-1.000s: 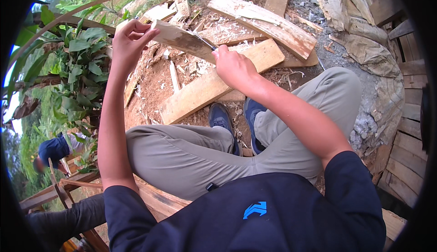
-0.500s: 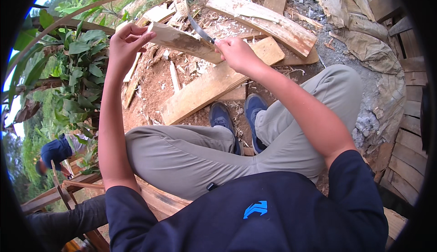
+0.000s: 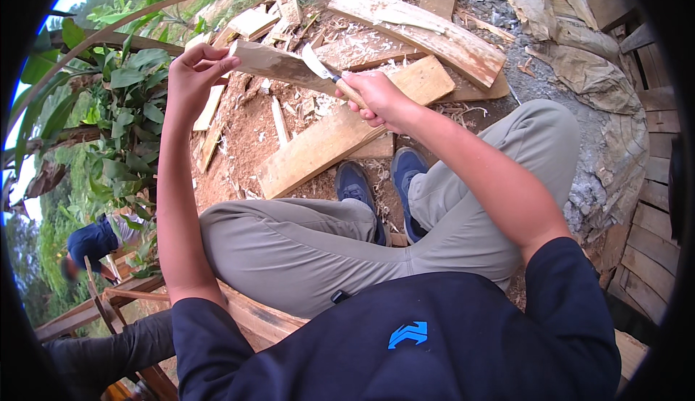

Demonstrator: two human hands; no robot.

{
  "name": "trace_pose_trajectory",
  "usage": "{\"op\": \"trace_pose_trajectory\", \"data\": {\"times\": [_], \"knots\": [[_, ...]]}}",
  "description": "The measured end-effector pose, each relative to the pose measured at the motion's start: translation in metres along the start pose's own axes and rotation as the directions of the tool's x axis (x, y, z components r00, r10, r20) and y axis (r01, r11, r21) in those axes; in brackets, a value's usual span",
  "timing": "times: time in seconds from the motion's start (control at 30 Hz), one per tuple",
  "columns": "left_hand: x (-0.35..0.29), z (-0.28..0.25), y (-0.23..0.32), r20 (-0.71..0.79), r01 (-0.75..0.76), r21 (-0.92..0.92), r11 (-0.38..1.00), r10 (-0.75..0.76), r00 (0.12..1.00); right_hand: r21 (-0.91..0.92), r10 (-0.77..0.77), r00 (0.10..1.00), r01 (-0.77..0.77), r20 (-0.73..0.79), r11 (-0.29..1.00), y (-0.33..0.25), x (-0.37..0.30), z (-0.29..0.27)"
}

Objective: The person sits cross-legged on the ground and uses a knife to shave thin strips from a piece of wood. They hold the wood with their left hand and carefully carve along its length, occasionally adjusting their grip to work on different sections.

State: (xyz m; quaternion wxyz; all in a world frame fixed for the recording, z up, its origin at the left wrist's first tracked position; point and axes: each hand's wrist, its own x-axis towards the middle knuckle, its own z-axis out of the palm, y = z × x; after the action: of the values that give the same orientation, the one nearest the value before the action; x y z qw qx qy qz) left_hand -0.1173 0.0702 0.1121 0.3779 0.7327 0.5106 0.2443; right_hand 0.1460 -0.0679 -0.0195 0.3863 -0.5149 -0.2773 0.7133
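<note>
My left hand [image 3: 199, 74] is closed at the left end of a flat wooden slat [image 3: 279, 65], with the thumb at its upper corner. The slat is held up above the ground at a slight tilt, its right end lower. My right hand [image 3: 376, 98] is wrapped around the pale wooden handle of a curved knife [image 3: 317, 63]. Its bright blade points up and left, in front of or against the slat's right part; whether it touches cannot be made out. Below them lies a thick plank [image 3: 355, 129] on the dirt.
Rough boards [image 3: 427, 32] and wood shavings lie scattered ahead. Crumpled paper sacks [image 3: 579, 61] rest on grey rubble at right, near a slatted wooden wall [image 3: 655, 234]. Leafy plants [image 3: 130, 104] stand at left. Another person [image 3: 94, 245] bends over at far left.
My right wrist has turned, so the knife's blade now shows its flat side and more of the handle is visible. The blade tip has dropped lower. My left hand stays almost in place.
</note>
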Motion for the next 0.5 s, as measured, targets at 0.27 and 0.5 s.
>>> {"op": "trace_pose_trajectory", "data": {"times": [0.27, 0.5], "knots": [[-0.001, 0.0, 0.0, 0.003, 0.009, -0.025, 1.0, -0.009, 1.0, 0.08, 0.013, 0.995, -0.021, 0.095, 0.997, 0.004, -0.001, -0.006], [-0.001, -0.002, -0.002, 0.004, 0.014, -0.019, 1.0, -0.014, 1.0, 0.028, -0.026, 0.999, 0.025, 0.027, 0.999, 0.004, -0.003, 0.006]]}}
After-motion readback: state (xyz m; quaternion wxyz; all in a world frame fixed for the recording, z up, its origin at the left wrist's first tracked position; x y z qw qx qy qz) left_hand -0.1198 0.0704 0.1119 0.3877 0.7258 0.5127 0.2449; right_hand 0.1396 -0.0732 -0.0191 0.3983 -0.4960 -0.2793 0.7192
